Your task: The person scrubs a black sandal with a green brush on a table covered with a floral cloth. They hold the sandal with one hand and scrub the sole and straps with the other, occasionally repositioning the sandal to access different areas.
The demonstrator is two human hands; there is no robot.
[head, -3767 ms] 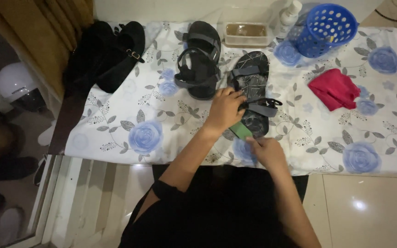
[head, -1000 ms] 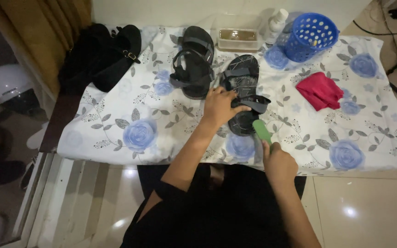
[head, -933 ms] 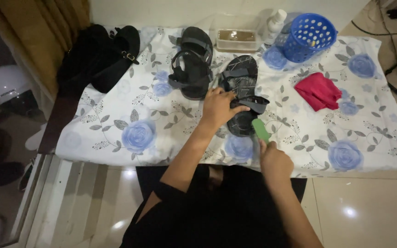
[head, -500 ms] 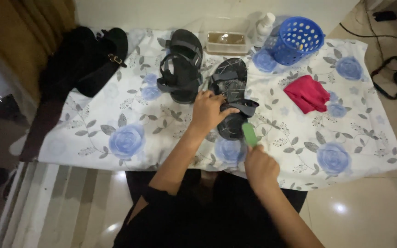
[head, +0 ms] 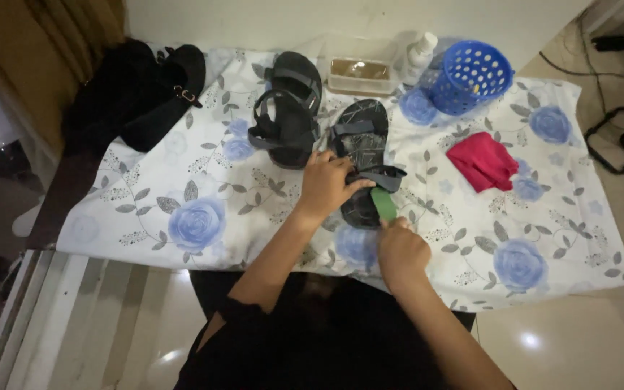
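Lying near the front edge of the flowered cloth [head: 182, 173], the dark sandal [head: 364, 155] has a scuffed, pale-streaked footbed and grey straps, one strap flopping loose to the side. The left hand [head: 324, 185] presses down on its heel end, fingers curled over the edge. The right hand [head: 399, 249] is closed around a green brush [head: 383, 204] whose tip touches the sandal's heel. A second black sandal [head: 288, 108] sits just beside it; a red cloth [head: 483, 161] and blue basket [head: 469, 74] lie further right.

A single head-worn camera looks steeply down from close above, facing 12 o'clock across the floral cloth [head: 204, 180]; the wearer's arms enter from 6 o'clock.
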